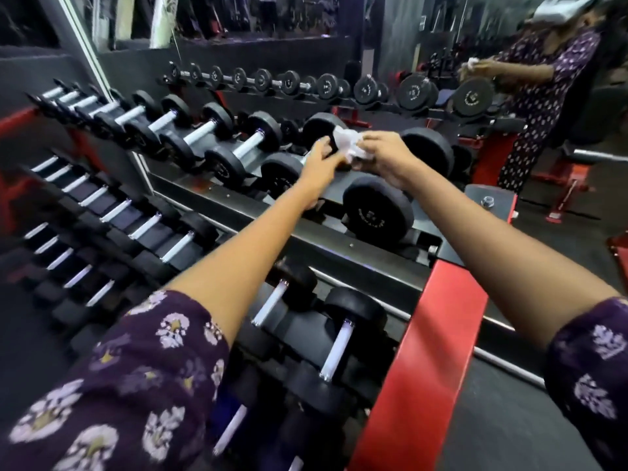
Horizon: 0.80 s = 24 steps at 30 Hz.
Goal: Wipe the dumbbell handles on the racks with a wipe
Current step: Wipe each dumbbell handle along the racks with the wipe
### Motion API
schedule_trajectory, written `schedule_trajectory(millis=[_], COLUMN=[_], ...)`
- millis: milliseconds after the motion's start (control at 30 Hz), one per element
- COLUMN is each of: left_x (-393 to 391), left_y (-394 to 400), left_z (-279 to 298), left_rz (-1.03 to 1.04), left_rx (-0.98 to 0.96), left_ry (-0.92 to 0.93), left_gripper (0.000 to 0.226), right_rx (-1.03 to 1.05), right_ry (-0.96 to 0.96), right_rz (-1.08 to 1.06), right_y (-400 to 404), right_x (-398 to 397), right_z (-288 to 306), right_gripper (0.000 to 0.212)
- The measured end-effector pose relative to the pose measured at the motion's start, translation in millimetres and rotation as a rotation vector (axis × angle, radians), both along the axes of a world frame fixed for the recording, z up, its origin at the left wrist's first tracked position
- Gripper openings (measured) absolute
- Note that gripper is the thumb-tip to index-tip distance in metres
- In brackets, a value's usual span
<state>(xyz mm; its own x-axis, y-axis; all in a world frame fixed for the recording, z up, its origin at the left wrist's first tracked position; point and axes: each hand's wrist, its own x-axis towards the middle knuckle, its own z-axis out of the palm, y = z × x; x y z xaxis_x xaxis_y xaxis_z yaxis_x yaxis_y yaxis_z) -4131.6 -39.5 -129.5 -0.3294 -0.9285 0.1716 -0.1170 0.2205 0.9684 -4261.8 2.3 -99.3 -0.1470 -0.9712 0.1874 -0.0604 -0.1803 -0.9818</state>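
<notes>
Both hands at frame center over top rack point(238, 212): right hand point(384, 158) and left hand point(323, 161) each pinch the crumpled white wipe point(350, 142), above a big dumbbell point(377, 212).

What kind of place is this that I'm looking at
Most likely a gym's free-weights area. Tiered racks hold rows of black dumbbells with metal handles, a wall mirror runs behind them, and red-framed equipment stands on the right. Both hands hold a white wipe over the top rack.
</notes>
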Motion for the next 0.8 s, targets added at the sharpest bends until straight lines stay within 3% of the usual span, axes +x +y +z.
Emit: schedule_trajectory(millis=[67,167,233,367,500,667,800], left_x=[24.5,69.2,106.4,185.7,253.3,299.2,310.6], left_y=[-0.4,4.2,4.8,-1.9,2.7,16.5,9.8], left_z=[4.2,0.3,-2.8,-14.8,-23.3,-14.3,-17.2], left_rz=[0.014,0.019,0.025,0.127,0.033,-0.085,-0.037], left_rx=[0.078,0.054,0.046,0.021,0.080,0.120,0.081], left_ry=[0.114,0.140,0.130,0.067,0.042,0.065,0.053], left_gripper=[0.033,0.010,0.012,0.019,0.018,0.022,0.022], right_rx=[0.044,0.121,0.164,0.214,0.172,0.188,0.233], right_ry=[0.044,0.039,-0.011,-0.088,-0.145,-0.067,0.079], right_rz=[0.035,0.002,0.015,0.085,0.090,0.089,0.119], right_y=[1.1,-0.6,0.2,4.7,7.2,16.8,25.5], right_x=[25.7,64.8,100.4,169.6,237.2,281.9,295.1], right_z=[-1.6,-13.2,-23.2,-32.2,-35.9,-27.0,-21.2], right_gripper=[0.009,0.012,0.005,0.029,0.011,0.017,0.015])
